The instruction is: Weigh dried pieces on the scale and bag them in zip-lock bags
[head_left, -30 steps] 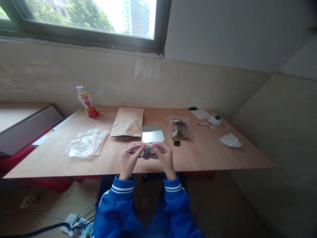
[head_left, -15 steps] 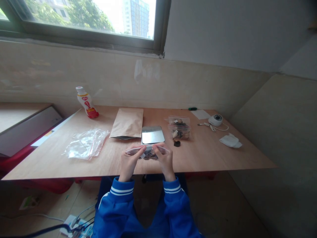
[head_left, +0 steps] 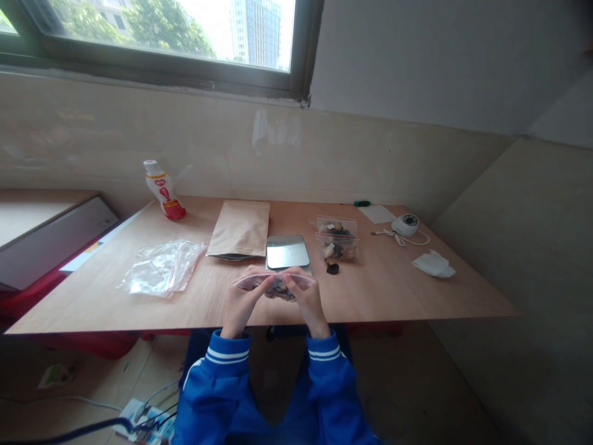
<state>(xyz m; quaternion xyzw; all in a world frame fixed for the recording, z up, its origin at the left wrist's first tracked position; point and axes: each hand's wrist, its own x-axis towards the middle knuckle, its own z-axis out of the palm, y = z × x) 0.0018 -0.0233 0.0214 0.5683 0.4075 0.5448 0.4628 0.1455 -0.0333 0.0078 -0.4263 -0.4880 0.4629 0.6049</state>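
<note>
Between my two hands is a small clear zip bag [head_left: 280, 288] with dark, dried-looking pieces inside. My left hand [head_left: 243, 301] pinches its top edge from the left, thumb on the near side. My right hand [head_left: 306, 298] grips the same edge from the right, and the two thumbs are close together at the middle of the strip. Just beyond the bag lies a flat scale with a shiny metal top [head_left: 288, 252]. Two filled zip bags [head_left: 341, 248] lie to the right of the scale, with a loose dark piece [head_left: 332, 268] in front of them.
A brown paper pouch [head_left: 239, 228] lies left of the scale. Clear empty bags [head_left: 160, 270] and a red-and-white bottle [head_left: 165, 193] are farther left. On the right are a white camera [head_left: 404, 225] with its cable, a crumpled white tissue [head_left: 433, 264], a paper sheet [head_left: 376, 214] and a green-handled tool [head_left: 362, 203].
My thumbs have drawn closer together along the top of the zip bag. The bag stays in both hands over the table's front part.
</note>
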